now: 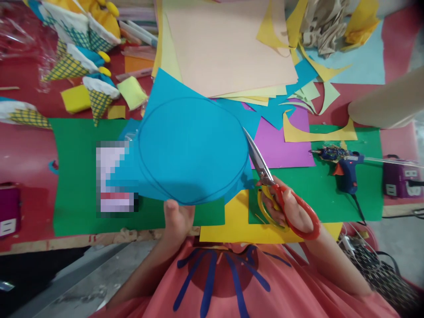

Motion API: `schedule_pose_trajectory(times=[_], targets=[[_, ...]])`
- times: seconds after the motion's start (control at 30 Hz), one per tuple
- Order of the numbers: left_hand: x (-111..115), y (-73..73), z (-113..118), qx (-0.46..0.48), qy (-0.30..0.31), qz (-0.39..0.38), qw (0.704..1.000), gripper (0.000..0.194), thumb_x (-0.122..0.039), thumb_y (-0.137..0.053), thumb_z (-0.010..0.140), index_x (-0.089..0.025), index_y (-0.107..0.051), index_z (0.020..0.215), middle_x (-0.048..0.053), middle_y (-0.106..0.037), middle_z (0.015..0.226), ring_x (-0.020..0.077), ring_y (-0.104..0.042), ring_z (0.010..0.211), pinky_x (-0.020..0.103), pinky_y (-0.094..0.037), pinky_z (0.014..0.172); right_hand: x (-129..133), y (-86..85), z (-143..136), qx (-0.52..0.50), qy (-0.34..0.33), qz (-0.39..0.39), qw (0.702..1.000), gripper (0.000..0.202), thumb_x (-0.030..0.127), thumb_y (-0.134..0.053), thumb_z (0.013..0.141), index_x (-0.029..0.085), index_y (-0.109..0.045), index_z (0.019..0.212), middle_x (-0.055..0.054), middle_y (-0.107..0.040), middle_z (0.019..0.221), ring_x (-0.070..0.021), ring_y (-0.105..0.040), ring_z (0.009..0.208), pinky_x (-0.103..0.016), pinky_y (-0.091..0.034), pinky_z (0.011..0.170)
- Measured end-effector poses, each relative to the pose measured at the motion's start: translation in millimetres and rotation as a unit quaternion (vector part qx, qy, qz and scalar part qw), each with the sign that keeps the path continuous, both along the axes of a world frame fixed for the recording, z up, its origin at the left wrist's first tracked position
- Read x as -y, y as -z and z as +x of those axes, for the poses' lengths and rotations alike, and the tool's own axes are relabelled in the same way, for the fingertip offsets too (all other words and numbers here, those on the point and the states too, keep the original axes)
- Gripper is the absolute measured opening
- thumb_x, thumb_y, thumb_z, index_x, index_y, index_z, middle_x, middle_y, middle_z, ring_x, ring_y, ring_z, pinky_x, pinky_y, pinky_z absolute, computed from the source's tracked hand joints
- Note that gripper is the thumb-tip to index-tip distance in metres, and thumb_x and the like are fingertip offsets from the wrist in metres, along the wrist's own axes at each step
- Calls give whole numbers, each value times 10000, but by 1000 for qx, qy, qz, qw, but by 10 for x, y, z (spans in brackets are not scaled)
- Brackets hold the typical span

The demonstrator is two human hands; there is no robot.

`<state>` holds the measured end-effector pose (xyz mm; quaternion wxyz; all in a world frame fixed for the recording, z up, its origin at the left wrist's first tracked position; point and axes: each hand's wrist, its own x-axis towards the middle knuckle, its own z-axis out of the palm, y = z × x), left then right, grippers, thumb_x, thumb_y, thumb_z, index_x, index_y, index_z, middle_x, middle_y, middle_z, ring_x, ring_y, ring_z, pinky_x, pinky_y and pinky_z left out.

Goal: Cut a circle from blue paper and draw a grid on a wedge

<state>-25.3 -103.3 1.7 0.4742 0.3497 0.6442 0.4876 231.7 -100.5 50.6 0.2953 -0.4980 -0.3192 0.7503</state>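
My left hand (179, 219) grips the lower edge of a blue paper sheet (194, 150), thumb on top and the other fingers hidden underneath. A large oval is drawn on the sheet in dark line. In my right hand (288, 207) is a pair of scissors (260, 161) with one red and one yellow handle, the fingers through the loops. The blades look nearly closed and point up and left, their tip at the right side of the oval. Part of the sheet's right edge is cut close to the drawn line.
A blue hot glue gun (346, 168) lies on a green sheet (367, 207) at right, its cord trailing off the table edge. Pale paper sheets (228, 48) are stacked at the back. Yellow scraps (318, 134), a purple sheet (278, 148) and cone-shaped crafts (99, 97) lie around.
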Motion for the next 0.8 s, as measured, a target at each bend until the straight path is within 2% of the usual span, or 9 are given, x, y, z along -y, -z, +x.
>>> schedule_pose_trajectory(times=[0.07, 0.17, 0.3, 0.4, 0.5, 0.6, 0.7, 0.8], targets=[[-55, -35, 139, 123, 15, 29, 992, 742, -842, -565, 648, -325, -618, 1177, 60, -698, 1108, 306, -637, 1091, 377, -570, 732, 20, 0, -69, -26, 8, -19, 999, 574, 747, -403, 849, 224, -477, 1074, 75, -414, 682, -11, -232, 356, -167, -228, 301], [-131, -103, 336, 204, 69, 14, 976, 803, -771, -745, 514, -276, -636, 1137, 72, -711, 1011, 282, -690, 918, 338, -547, 672, 60, 18, -164, -68, 14, -50, 996, 584, 760, -424, 830, 225, -461, 1064, 91, -417, 652, -8, -228, 321, -160, -221, 278], [-213, -205, 489, 258, 68, -47, 963, 821, -816, -683, 541, -197, -661, 1080, 103, -712, 962, 254, -689, 842, 311, -547, 647, 121, 52, -219, -79, 15, -60, 995, 583, 766, -436, 822, 228, -448, 1047, 97, -421, 638, -5, -229, 309, -152, -233, 274], [-269, -255, 515, 287, 55, -100, 951, 796, -830, -570, 636, -157, -674, 1049, 134, -717, 974, 249, -690, 822, 313, -563, 643, 153, 63, -196, -70, 13, -63, 996, 583, 772, -439, 816, 231, -447, 1032, 92, -430, 646, -5, -232, 317, -154, -241, 279], [-320, -255, 486, 331, 60, -157, 929, 699, -757, -460, 766, -144, -684, 1015, 147, -718, 1057, 199, -687, 721, 285, -556, 584, 147, 51, -153, -75, 4, -56, 996, 557, 764, -401, 841, 231, -445, 996, 96, -422, 605, -13, -231, 313, -158, -238, 288], [-346, -227, 462, 361, 39, -187, 913, 459, -577, -553, 797, -155, -706, 894, 108, -749, 952, 142, -654, 605, 234, -527, 514, 112, 23, -116, -83, -3, -43, 996, 613, 797, -400, 812, 221, -454, 1014, 95, -422, 599, -19, -238, 307, -172, -228, 288], [-325, -208, 489, 341, -9, -184, 922, 240, -385, -636, 762, -157, -709, 771, 69, -754, 794, 119, -616, 536, 221, -509, 494, 99, 21, -91, -81, -10, -35, 996, 684, 835, -432, 758, 219, -465, 1052, 73, -452, 689, -8, -250, 336, -184, -219, 314], [-260, -195, 547, 295, -31, -152, 943, 204, -353, -670, 743, -155, -714, 744, 52, -753, 762, 119, -617, 535, 233, -521, 537, 135, 61, -79, -93, -13, -40, 995, 750, 870, -328, 762, 231, -463, 1131, 70, -442, 648, -36, -261, 367, -207, -236, 361]])
